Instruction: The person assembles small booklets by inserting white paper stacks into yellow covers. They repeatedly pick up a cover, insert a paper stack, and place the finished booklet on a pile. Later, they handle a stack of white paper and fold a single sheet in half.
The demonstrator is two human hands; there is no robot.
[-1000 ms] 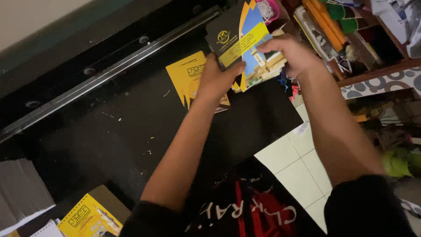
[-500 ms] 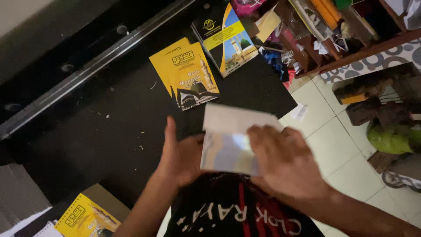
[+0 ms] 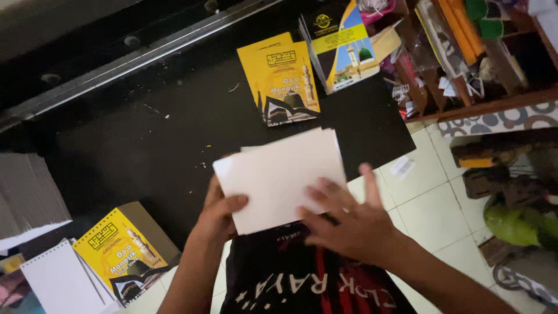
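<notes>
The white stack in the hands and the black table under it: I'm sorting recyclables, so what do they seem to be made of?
The white stack, held by the left hand and right hand, looks like thin paper or card sheets: layered edges, matte with a faint sheen. The black table seems a hard matte board, perhaps coated wood or metal; dust specks show on it.

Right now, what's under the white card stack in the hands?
Under the white card stack: black tabletop, left hand fingers and the person's dark shirt. Right hand rests on top. The stack's underside is hidden.
</notes>
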